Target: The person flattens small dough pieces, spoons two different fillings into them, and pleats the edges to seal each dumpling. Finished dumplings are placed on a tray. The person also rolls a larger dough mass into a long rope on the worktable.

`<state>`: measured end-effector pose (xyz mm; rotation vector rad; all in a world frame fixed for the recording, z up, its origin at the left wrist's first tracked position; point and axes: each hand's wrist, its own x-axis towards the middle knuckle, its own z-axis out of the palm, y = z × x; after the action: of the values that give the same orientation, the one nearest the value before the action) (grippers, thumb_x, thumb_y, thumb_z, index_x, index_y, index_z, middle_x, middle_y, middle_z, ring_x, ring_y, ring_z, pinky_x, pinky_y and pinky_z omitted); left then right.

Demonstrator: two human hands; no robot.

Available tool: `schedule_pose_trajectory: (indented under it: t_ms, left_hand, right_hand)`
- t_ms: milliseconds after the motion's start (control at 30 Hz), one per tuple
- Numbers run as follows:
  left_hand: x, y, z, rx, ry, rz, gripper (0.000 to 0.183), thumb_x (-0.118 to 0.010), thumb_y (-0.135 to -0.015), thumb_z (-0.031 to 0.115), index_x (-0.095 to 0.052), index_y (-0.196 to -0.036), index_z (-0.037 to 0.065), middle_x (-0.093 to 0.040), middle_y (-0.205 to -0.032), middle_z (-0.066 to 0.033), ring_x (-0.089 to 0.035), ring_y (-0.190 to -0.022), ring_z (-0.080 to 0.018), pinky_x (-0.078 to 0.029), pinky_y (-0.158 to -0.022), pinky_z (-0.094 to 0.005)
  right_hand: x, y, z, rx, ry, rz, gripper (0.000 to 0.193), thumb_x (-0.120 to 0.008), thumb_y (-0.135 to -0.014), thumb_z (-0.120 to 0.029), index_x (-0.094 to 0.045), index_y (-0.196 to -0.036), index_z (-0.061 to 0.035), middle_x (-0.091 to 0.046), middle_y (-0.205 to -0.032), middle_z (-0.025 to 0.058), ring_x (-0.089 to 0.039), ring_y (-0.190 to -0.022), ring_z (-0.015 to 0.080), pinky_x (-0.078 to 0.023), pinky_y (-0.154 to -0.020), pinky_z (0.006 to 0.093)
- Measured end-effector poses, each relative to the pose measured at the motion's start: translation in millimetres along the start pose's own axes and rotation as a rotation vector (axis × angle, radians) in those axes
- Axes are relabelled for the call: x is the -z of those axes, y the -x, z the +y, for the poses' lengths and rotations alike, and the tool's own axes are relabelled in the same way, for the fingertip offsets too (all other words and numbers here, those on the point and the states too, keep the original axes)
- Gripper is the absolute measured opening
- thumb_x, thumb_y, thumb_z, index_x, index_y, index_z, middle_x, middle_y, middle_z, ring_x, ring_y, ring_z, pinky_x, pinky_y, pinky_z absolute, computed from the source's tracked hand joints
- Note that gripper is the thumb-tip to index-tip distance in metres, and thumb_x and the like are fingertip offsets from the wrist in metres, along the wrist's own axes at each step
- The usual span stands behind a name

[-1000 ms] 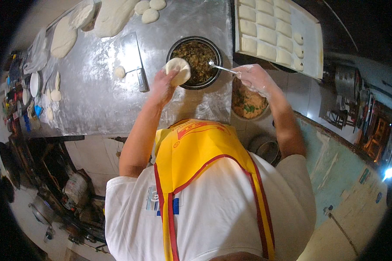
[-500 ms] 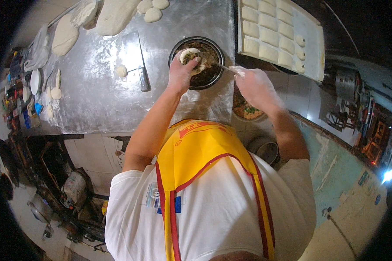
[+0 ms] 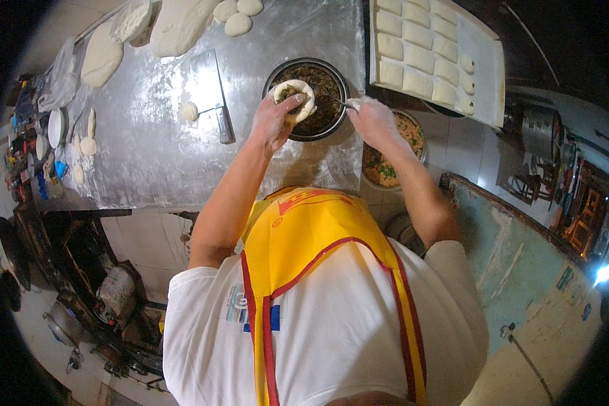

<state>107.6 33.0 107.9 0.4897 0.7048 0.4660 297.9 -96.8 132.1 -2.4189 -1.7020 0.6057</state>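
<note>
Over the dark round bowl (image 3: pixel 346 95) my left hand (image 3: pixel 269 125) holds a round dough wrapper (image 3: pixel 308 108), its thumb lying across the middle. Dark greenish filling (image 3: pixel 285 92) sits in the wrapper. My right hand (image 3: pixel 374 122), at the bowl's right rim, is closed on the pale handle of a thin filling spatula (image 3: pixel 336 101). The spatula's far end reaches over the bowl, and its tip cannot be told from the chopped filling (image 3: pixel 321 80) there. Flour whitens both hands.
On the floured metal table a cleaver (image 3: pixel 223 124) lies beside a small dough ball (image 3: pixel 190 111). Large dough slabs (image 3: pixel 102 57) and dough rounds (image 3: pixel 237 24) lie farther back. A tray (image 3: pixel 492 84) of shaped dough pieces stands far right. Below it sits another filling bowl (image 3: pixel 407 139).
My right hand has moved left toward the bowl, drawing the spatula away from the wrapper. My left hand has turned the wrapper, which now shows as a fuller round.
</note>
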Motion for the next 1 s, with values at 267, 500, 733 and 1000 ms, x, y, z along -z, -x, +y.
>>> schedule_pose_trajectory:
  t_ms: [267, 500, 733, 1000]
  left_hand:
    - [-11, 8, 1, 0.053, 0.082, -0.028, 0.025, -0.057, -0.096, 0.007, -0.055, -0.12, 0.0, -0.063, -0.112, -0.0124, -0.064, -0.101, -0.0223, -0.057, -0.09, -0.0373]
    - [-13, 17, 0, 0.051, -0.01, 0.012, 0.025, -0.057, -0.095, 0.004, -0.055, -0.119, 0.0, -0.063, -0.111, -0.0117, -0.064, -0.099, -0.0212, -0.056, -0.089, -0.0346]
    - [-13, 16, -9, -0.017, -0.106, 0.027, 0.025, -0.059, -0.093, 0.003, -0.057, -0.118, 0.001, -0.064, -0.107, -0.0085, -0.063, -0.096, -0.0172, -0.054, -0.085, -0.031]
    - [-15, 18, -8, -0.046, -0.19, 0.034, 0.025, -0.059, -0.093, 0.005, -0.06, -0.117, 0.001, -0.065, -0.106, -0.0069, -0.062, -0.096, -0.0163, -0.051, -0.086, -0.0299]
  right_hand:
    - [10, -27, -33, -0.219, -1.096, -0.047, 0.03, -0.063, -0.092, -0.016, -0.066, -0.114, 0.0039, -0.069, -0.095, 0.0117, -0.065, -0.077, 0.0169, -0.053, -0.072, 0.0293]
    - [-2, -33, -32, -0.181, -0.985, -0.147, 0.021, -0.066, -0.089, -0.014, -0.067, -0.1, 0.0043, -0.067, -0.083, 0.006, -0.061, -0.069, 0.0114, -0.052, -0.066, 0.026]
    - [-7, -32, -37, -0.203, -1.208, -0.026, 0.017, -0.068, -0.089, -0.016, -0.068, -0.094, 0.0006, -0.067, -0.079, 0.0036, -0.061, -0.067, 0.0111, -0.051, -0.065, 0.0275]
    - [-2, -30, -38, -0.119, -1.01, -0.012, 0.017, -0.068, -0.089, -0.014, -0.069, -0.098, 0.0, -0.068, -0.082, 0.0043, -0.063, -0.07, 0.0113, -0.053, -0.066, 0.0276]
